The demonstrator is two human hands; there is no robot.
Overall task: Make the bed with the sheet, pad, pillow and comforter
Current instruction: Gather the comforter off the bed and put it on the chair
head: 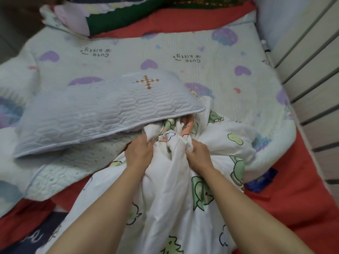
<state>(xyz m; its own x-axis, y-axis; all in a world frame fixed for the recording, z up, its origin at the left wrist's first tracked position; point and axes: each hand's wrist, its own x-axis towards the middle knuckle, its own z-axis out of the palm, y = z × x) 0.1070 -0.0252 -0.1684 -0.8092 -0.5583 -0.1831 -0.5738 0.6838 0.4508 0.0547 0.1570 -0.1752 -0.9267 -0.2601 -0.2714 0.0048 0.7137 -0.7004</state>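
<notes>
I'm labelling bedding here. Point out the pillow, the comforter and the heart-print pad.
pillow (102,114): head view, middle of its quilted blue top.
comforter (168,180): head view, white fold between the forearms.
pad (143,48): head view, bare stretch between the two "Cute kitty" prints.

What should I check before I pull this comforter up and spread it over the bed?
1. Grip: ok. The left hand and the right hand each grip bunched fabric of the comforter.
2. Comforter free to lift: not ok. A corner of the pillow overhangs its bunched end.
3. Pad lying flat: not ok. Its near right corner is rumpled.
4. Red sheet smooth underneath: cannot tell, as most of it is covered.
5. Far end clear: not ok. A pile of bedding lies there.
</notes>
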